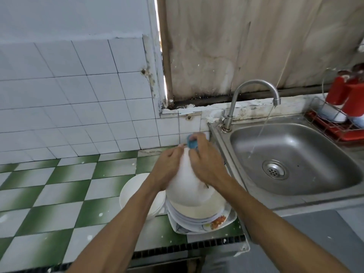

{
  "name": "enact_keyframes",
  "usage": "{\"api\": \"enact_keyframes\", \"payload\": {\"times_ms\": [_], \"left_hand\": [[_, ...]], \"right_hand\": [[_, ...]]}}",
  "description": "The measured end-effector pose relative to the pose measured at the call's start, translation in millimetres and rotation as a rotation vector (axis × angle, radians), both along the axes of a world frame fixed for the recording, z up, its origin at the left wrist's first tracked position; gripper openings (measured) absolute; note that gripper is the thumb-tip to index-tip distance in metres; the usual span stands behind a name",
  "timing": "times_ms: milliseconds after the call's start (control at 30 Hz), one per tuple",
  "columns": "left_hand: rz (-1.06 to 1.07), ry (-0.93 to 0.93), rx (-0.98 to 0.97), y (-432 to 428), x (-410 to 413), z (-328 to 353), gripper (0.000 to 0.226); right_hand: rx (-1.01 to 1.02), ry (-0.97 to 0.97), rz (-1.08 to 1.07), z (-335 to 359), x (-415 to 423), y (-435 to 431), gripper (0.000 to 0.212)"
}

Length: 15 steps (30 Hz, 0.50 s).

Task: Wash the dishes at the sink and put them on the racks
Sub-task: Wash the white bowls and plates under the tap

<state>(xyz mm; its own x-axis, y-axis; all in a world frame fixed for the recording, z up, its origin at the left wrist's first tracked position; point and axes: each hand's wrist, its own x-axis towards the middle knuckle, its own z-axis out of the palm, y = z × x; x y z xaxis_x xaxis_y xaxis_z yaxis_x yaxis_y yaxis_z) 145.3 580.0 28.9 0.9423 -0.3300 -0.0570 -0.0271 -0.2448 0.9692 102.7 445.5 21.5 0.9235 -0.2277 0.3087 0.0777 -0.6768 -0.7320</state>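
While water [264, 127] runs into the sink [315, 146], the left grip [167, 170] holds a white bowl [187, 186] tilted over the stacked plates [201, 219] on the counter [59, 203] just left of the sink. The right grip [204, 164] pinches a blue sponge [192, 143] against its rim.

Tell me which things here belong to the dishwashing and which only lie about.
Job: white plate, blue sponge, stack of dirty plates, white bowl, sink, running tap, rack.
Lying about: red containers in the rack, stained panel behind the tap.
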Motion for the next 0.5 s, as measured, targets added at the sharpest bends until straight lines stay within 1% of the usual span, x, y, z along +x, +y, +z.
{"api": "enact_keyframes", "payload": {"times_ms": [33,67,100,167,200,233,267,300,333,367,400,467,500], "left_hand": [[0.056,0.071,-0.026,1,2,0,0.038],[0.12,0.154,-0.093,2,2,3,0.036],[0.183,0.249,-0.184,2,3,0,0.033],[0.31,0.468,-0.381,1,12,-10,0.026],[0.375,0.557,-0.478,-2,17,-15,0.02],[0.443,0.615,-0.564,-5,19,-16,0.016],[0.533,0.654,-0.636,-9,27,-24,0.019],[0.602,0.692,-0.703,-15,30,-26,0.026],[0.642,0.71,-0.728,-20,30,-26,0.034],[0.666,0.71,-0.716,-24,27,-25,0.041],[0.646,0.679,-0.628,-27,20,-19,0.045],[0.504,0.522,-0.456,-31,5,-8,0.038],[0.424,0.444,-0.424,-31,1,-3,0.036]], "right_hand": [[0.144,0.093,-0.006,0,4,-14,0.048],[0.314,0.155,-0.022,-1,6,-25,0.055],[0.494,0.17,-0.062,-8,7,-31,0.059],[0.788,0.103,-0.181,-19,5,-28,0.051],[0.831,0.05,-0.231,-26,0,-21,0.046],[0.794,-0.003,-0.261,-32,-7,-10,0.05],[0.704,-0.061,-0.267,-38,-16,5,0.057],[0.596,-0.138,-0.252,-44,-25,20,0.062],[0.464,-0.222,-0.212,-48,-31,34,0.062],[0.31,-0.297,-0.148,-49,-34,42,0.058],[0.143,-0.361,-0.072,-46,-36,49,0.053],[-0.153,-0.467,0.032,-33,-33,54,0.047],[-0.241,-0.502,0.043,-22,-28,52,0.047]]}}
